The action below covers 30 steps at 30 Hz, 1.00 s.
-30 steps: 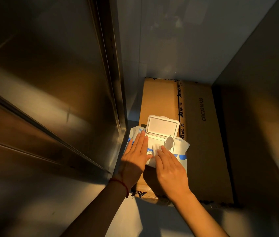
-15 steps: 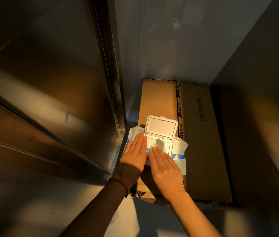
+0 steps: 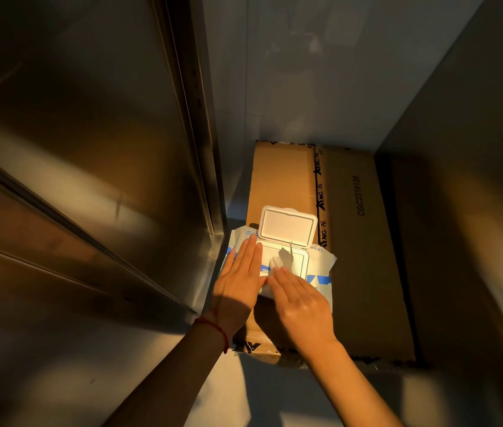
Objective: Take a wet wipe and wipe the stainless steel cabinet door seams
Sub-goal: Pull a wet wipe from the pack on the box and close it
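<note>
Now we see left hand [image 3: 239, 280] flat on the wipe pack [image 3: 321, 266], lid [image 3: 288, 224] open, on the box [image 3: 364, 257]; right hand [image 3: 301, 306] fingers straight, touching the wipe [image 3: 277, 262] by the cabinet seam [image 3: 196, 118].

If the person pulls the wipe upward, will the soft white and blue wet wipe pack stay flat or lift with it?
The soft white and blue wet wipe pack would probably lift and bend: its edges already look crumpled. The left hand lies flat on it, which likely holds it down. The thin white wipe sticking out of the opening looks limp and should come out floppy.
</note>
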Tool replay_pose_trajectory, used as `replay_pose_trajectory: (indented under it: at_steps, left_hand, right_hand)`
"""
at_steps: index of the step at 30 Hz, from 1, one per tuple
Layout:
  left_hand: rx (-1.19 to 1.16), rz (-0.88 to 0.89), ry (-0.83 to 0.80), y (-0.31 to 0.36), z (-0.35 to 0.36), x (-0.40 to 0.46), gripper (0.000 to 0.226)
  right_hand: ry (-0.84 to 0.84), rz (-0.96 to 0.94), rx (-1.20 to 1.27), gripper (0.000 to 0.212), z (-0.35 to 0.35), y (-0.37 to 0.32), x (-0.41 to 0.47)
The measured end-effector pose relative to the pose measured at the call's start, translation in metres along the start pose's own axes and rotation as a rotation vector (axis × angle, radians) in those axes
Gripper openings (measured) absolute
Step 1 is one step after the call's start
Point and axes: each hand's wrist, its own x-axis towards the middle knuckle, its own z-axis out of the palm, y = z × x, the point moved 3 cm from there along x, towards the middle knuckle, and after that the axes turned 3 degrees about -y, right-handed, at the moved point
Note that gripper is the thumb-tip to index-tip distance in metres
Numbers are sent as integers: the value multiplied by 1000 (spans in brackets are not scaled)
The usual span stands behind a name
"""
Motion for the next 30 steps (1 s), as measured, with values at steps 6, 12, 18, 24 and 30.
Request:
replay_pose_trajectory:
  at_steps: [6, 12, 18, 24, 30]
  left_hand:
    - [-7, 11, 2, 0, 0, -1, 67]
    - [-22, 23, 12, 0, -2, -3, 68]
    - [-14, 18, 9, -1, 0, -2, 68]
    - [-24, 3, 27, -1, 3, -2, 67]
    - [-62, 1, 97, -1, 4, -3, 67]
  right_hand:
    - [49, -17, 19, 53, -6, -2, -3]
    - [68, -16, 41, 53, -11, -2, -7]
    - [80, -7, 44, 56, -17, -3, -10]
    - [103, 0, 49, 55, -22, -5, -9]
    - [119, -5, 59, 54, -27, -5, -12]
